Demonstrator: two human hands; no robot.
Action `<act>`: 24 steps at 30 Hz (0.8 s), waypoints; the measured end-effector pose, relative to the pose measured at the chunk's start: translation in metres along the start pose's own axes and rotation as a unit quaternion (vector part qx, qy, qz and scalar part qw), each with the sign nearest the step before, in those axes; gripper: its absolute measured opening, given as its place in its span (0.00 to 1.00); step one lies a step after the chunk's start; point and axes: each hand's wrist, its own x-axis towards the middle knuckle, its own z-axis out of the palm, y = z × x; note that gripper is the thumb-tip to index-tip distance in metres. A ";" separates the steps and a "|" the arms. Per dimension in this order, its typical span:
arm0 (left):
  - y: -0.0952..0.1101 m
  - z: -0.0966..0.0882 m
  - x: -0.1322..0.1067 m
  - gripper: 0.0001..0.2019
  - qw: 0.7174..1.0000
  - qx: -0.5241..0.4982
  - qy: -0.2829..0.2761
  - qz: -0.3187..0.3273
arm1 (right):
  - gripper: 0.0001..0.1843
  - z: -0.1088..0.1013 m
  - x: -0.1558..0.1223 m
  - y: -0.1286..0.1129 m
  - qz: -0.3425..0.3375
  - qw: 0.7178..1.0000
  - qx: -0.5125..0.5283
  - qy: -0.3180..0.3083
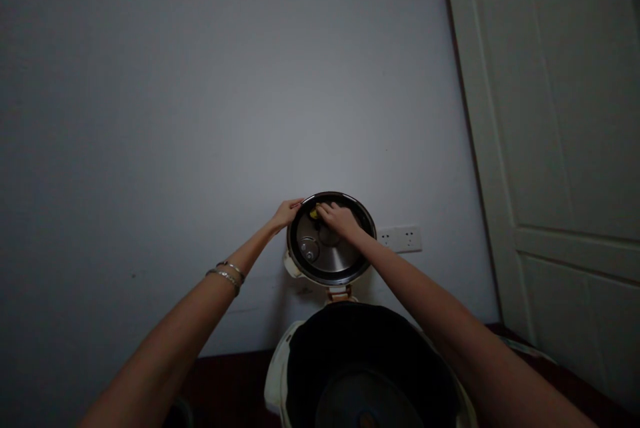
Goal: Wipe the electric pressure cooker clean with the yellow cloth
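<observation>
A white rice cooker (280, 375) stands open in front of me, its dark inner pot (370, 368) showing. Its round lid (325, 258) is swung up against the wall, the metal inner face towards me. My left hand (286, 213) grips the lid's upper left rim, fingers curled over the edge. My right hand (340, 218) presses on the top part of the inner face, closed on a small yellow thing (313, 213), perhaps a sponge or cloth. Two bangles (227, 273) sit on my left wrist.
A plain grey-white wall fills the view behind. A double wall socket (400, 239) sits just right of the lid. A white panelled door (560, 148) stands at the right. The cooker rests on a dark surface (230, 381).
</observation>
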 end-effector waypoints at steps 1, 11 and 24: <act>0.000 0.000 0.000 0.22 1.000 0.000 -0.002 0.000 | 0.21 -0.002 0.000 0.002 0.024 1.000 0.002 0.004; 0.000 -0.001 0.002 0.17 1.000 0.017 0.020 0.003 | 0.18 0.010 -0.010 -0.037 -0.079 0.995 0.042 -0.042; -0.001 0.001 0.005 0.18 1.000 0.006 0.023 -0.010 | 0.20 -0.003 0.004 -0.030 0.008 0.999 0.031 -0.037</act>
